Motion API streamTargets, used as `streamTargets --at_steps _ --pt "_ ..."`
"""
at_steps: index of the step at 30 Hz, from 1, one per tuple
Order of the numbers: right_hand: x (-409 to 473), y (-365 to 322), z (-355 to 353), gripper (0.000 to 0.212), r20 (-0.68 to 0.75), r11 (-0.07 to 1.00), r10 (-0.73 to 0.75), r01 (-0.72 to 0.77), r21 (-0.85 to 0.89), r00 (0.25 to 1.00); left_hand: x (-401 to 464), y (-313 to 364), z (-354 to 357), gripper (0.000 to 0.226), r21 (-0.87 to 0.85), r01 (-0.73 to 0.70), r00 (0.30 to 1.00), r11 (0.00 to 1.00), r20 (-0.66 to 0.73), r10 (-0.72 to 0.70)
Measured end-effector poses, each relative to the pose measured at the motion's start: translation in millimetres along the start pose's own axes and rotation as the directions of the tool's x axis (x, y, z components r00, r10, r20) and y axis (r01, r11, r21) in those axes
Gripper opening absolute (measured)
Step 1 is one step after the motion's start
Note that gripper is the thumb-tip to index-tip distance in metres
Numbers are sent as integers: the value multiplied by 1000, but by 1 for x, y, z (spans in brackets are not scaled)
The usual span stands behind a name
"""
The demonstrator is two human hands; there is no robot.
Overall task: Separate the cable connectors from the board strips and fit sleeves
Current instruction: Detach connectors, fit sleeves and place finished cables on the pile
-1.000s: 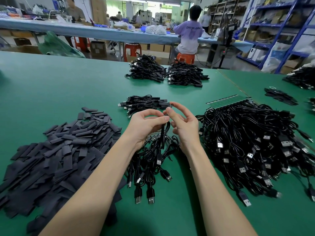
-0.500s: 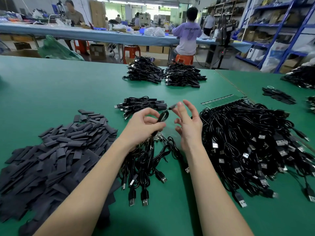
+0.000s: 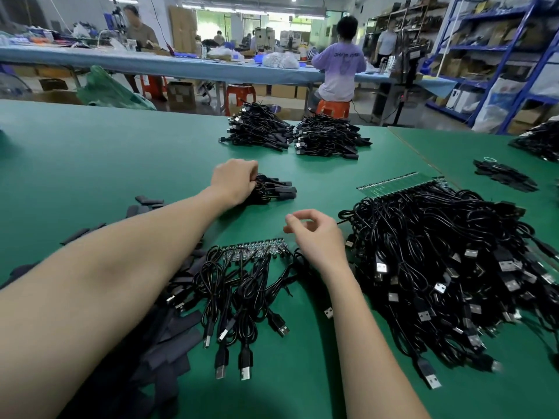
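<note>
My left hand (image 3: 234, 181) reaches forward onto the small pile of sleeved cables (image 3: 273, 190), fingers curled down on its left end. My right hand (image 3: 314, 234) hovers above the table with loosely curled fingers and holds nothing. Just below it lies a board strip (image 3: 254, 251) with several black USB cables (image 3: 236, 294) still attached. My left forearm covers most of the dark flat sleeves (image 3: 169, 352) heaped at the left.
A large heap of USB cables on board strips (image 3: 447, 261) fills the right. Two finished cable piles (image 3: 296, 136) sit at the table's far edge. Smaller dark piles (image 3: 503, 173) lie on the neighbouring table. People work at a long bench behind.
My left hand carried the sleeved cable forward from in front of me to the small pile. My right hand let go and dropped back lower, fingers curling.
</note>
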State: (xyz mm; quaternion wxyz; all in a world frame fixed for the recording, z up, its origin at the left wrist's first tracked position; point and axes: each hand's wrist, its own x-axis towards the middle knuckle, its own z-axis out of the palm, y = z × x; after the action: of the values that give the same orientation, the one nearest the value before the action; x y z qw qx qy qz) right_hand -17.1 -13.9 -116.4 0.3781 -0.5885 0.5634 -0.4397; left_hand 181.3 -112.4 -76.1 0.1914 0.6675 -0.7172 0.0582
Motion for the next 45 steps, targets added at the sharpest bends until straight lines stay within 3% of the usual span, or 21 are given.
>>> streamTargets --at_steps 4,7,9,12,14,19,24,28,32,38,41,45 --pt "1 2 0 14 21 971 -27 31 -237 999 -5 3 -1 20 -50 8 999 999 -42 -10" --pt "1 -1 -4 12 41 924 -21 35 -381 999 -31 11 -11 13 -215 25 996 976 -82 -43" --pt "1 -4 -10 12 66 873 26 10 -488 997 -55 17 -13 5 -307 58 998 950 -7 -63" --pt "3 -9 -18 13 96 844 107 -40 -535 990 -85 26 -9 8 -297 91 980 951 194 -33" --pt "4 -10 -21 17 108 879 137 -71 -471 985 -93 31 -4 9 -285 100 960 953 280 -17" --pt "5 -4 -18 22 89 933 128 -89 -349 988 -96 34 -2 12 -346 153 948 926 317 -38" --pt "4 -6 -11 24 67 994 44 -37 -100 997 -96 29 -15 14 -527 101 971 844 238 32" --pt "1 -9 -13 20 127 995 -16 4 95 992 -98 30 -25 13 -655 59 971 753 211 108" --pt "-2 -14 -14 18 168 987 -47 20 163 985 -101 31 -32 14 -692 4 975 722 165 152" --pt "-5 -18 -21 14 300 947 71 -158 279 951 -106 31 -39 16 -779 -11 965 627 157 211" --pt "-8 -18 -23 29 354 903 128 -256 344 927 -107 32 -40 16 -796 -22 961 605 150 232" --pt "-7 -17 -22 33 465 838 127 -346 422 876 -108 30 -39 15 -839 15 952 543 178 249"
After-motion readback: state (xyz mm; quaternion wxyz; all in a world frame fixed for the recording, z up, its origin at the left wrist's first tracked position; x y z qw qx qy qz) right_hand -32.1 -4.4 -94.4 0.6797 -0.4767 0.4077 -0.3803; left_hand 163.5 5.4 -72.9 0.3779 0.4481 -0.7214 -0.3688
